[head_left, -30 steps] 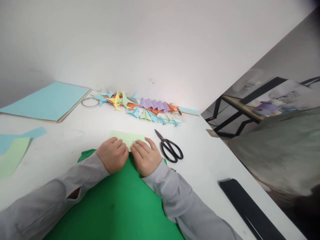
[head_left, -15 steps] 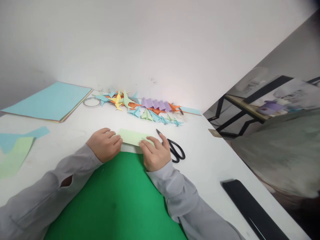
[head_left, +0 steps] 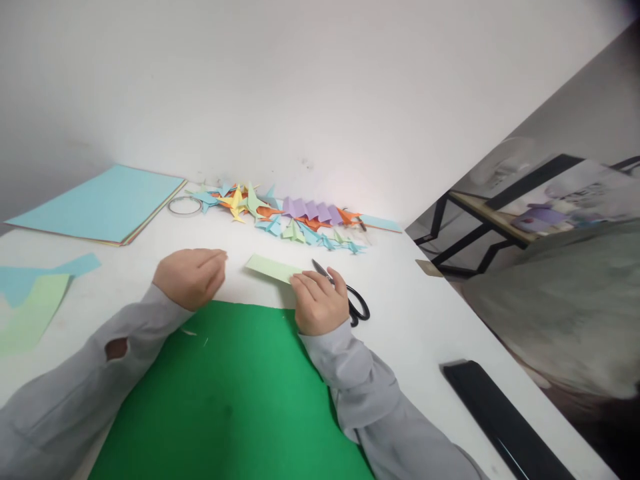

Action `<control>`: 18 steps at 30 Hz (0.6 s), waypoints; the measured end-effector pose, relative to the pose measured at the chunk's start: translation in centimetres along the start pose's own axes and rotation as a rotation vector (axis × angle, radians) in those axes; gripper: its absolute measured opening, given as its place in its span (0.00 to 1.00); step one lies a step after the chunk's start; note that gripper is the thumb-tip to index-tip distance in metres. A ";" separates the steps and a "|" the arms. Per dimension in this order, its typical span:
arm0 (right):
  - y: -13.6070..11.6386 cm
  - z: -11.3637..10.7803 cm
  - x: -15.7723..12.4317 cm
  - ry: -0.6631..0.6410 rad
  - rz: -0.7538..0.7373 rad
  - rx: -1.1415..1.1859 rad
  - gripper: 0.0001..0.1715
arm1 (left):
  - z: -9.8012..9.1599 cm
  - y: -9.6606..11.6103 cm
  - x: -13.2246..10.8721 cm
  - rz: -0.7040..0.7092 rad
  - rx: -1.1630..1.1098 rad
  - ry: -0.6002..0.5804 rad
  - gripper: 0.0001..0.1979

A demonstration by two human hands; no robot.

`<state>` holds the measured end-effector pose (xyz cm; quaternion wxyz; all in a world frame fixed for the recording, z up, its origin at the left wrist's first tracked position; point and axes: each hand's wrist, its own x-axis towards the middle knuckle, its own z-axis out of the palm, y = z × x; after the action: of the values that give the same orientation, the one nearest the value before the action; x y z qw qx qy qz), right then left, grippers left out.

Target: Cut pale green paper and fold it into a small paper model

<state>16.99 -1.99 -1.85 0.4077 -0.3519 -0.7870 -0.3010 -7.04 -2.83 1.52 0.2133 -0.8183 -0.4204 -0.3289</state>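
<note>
A folded light green paper strip (head_left: 273,268) lies just beyond the far edge of a large green sheet (head_left: 235,387) on the white table. My right hand (head_left: 320,303) pinches the strip's right end, fingers closed on it. My left hand (head_left: 191,277) is off the strip, a short way to its left, fingers loosely curved and holding nothing. Black scissors (head_left: 356,305) lie right beside my right hand, partly hidden by it.
Several colourful folded paper shapes (head_left: 290,217) line the wall. A tape ring (head_left: 184,205) and a stack of blue sheets (head_left: 103,203) sit at the back left, paper offcuts (head_left: 35,300) at the left edge, a black flat object (head_left: 500,420) at the right.
My hands have drawn apart. The left hand let go of the green strip and moved left; the right hand moved right toward the scissors, keeping hold of the strip.
</note>
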 end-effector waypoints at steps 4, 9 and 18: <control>-1.0 -0.3 0.2 -0.046 -0.083 0.098 0.13 | 0.7 3.2 0.5 0.250 0.041 0.044 0.09; -2.3 -0.8 0.3 -0.072 -0.151 0.190 0.11 | 1.6 4.9 0.5 0.361 -0.023 -0.025 0.09; 0.1 -0.1 -0.1 0.001 0.070 0.436 0.08 | 1.1 2.6 -0.1 0.082 -0.310 0.063 0.09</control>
<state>17.11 -2.00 -1.85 0.4846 -0.2822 -0.8206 -0.1096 -4.54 -3.62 0.54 0.1111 -0.8472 -0.3239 -0.4062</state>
